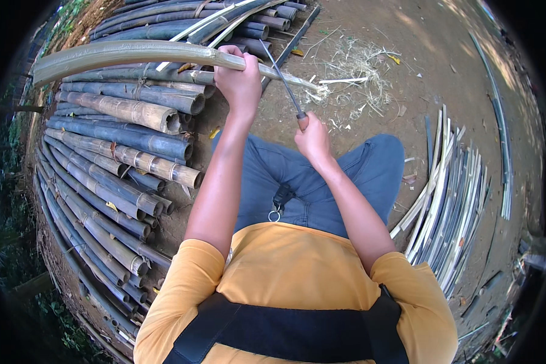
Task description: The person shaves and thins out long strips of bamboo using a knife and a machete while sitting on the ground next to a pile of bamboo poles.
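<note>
My left hand is closed around a long split bamboo strip. Its wide pale end reaches out to the far left, and its thin end slants down to the right onto the ground. In my right hand is the wooden handle of a long narrow knife, fingers wrapped round it. The blade points up and to the left, crossing the strip just right of my left hand; whether it touches the strip I cannot tell. Pale bamboo shavings lie around the strip's thin end.
Stacked bamboo poles fill the left side, their cut ends toward me. On the right lies a bundle of split bamboo strips, with longer dark strips beyond it. The ground is bare brown earth.
</note>
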Available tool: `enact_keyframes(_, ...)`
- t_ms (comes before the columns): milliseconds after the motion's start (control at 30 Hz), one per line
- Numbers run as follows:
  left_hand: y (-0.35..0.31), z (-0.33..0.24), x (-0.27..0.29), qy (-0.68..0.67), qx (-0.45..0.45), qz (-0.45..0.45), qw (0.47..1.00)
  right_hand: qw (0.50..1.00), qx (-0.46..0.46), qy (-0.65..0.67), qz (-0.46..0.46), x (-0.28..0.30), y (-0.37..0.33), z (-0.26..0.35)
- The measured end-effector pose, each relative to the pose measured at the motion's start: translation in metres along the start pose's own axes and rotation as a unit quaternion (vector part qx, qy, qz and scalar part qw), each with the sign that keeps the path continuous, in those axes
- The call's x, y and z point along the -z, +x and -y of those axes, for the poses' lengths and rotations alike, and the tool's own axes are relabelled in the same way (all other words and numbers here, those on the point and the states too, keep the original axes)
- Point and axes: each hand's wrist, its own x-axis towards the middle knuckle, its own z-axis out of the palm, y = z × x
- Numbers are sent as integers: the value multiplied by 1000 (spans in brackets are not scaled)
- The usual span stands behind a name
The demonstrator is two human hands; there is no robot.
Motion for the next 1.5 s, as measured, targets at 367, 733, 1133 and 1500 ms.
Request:
enact_keyframes(367,-9,-17,-7,0,-11,-18,1000,998,-55,-22,12,6,22,-28)
enact_keyframes(733,-6,-17,-9,-2,-42,-12,999,999,-48,-23,7,10,13,-34)
enact_keyframes(1133,-2,-9,-5,22,-27,-11,999,997,-49,-62,-7,-3,14,-49)
enact_keyframes(1500,18,38,2,-9,-14,-13,1000,997,-60,-40,35,-16,46,-77)
